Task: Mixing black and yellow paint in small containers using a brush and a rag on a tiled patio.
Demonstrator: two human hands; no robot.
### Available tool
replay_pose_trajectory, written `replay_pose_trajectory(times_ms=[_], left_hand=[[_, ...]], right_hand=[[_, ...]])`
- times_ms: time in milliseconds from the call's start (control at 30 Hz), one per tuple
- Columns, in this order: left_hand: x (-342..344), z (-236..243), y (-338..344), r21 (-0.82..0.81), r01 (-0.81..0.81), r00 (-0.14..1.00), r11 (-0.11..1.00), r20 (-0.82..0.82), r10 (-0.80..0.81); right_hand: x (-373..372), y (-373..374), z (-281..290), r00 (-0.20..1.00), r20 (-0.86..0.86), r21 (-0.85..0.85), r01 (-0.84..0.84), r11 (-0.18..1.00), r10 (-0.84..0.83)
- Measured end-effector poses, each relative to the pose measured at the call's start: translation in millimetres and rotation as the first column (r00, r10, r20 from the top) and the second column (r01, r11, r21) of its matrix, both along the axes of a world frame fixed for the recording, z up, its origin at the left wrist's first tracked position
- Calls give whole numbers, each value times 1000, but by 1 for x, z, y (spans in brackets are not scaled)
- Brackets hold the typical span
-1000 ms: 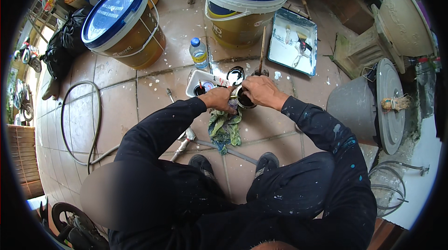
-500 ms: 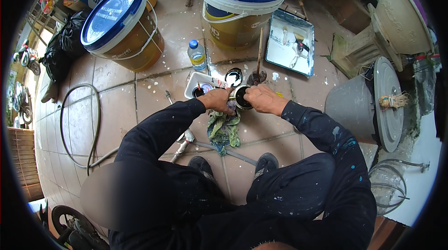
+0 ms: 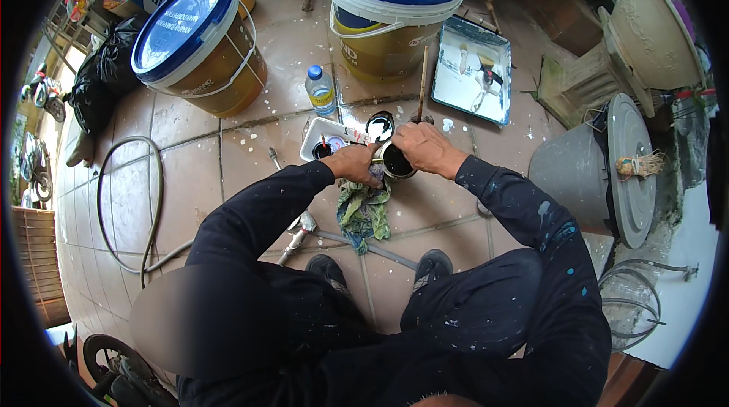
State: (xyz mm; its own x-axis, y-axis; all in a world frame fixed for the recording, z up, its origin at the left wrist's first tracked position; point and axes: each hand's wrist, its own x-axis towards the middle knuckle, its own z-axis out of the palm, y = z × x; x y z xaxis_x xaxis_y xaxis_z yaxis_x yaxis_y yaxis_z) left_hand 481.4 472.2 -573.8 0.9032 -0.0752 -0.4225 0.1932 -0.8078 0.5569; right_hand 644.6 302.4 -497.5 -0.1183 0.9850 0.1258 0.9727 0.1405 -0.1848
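- Nearest, between and ahead of the person's shoes [image 3: 434, 264], a green-and-blue rag [image 3: 364, 213] hangs onto the tiled floor from under the left hand [image 3: 357, 164].
- That hand lies against the left side of a small open can [image 3: 396, 162] of dark liquid; whether it grips the can cannot be told.
- The right hand [image 3: 427, 150], fingers curled, reaches over the can's far right rim; what it pinches, if anything, is hidden.
- Half a second ago it covered more of the mouth; it has shifted farther from the body, exposing more liquid, while the left hand has stayed put.
- Just beyond are a white container [image 3: 310, 137] with coloured markings and a labelled bottle [image 3: 320, 96].
- Farthest, two buckets [image 3: 391, 46] [image 3: 224, 88] bear pale lettering on blue lids.
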Motion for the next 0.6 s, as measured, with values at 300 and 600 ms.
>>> replay_pose_trajectory(times_ms=[300, 600], left_hand=[[0, 3, -2, -27, -5, 1000, 1000, 20, 5], [1, 0, 0, -43, 6, 1000, 999, 18, -6]], right_hand=[[1, -3, -4, 987, -132, -13, 86, 996, -87], [6, -16, 0, 994, -41, -162, 98, 982, -106]])
